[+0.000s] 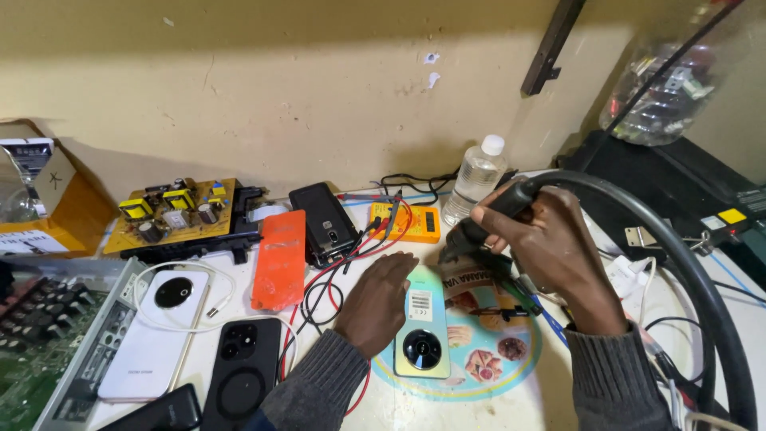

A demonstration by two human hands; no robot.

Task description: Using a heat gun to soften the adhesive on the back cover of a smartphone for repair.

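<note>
A clear plastic bottle with a white cap stood at the back of the bench; whether it held liquid was hard to tell. The left hand lay flat and unclenched, fingers pressing the edge of a pale green phone that rested face-down on a round printed mat. The right hand was clenched around the black handle of a hot-air tool, its nozzle aimed down near the phone's top edge. The tool's thick hose ran out of frame.
</note>
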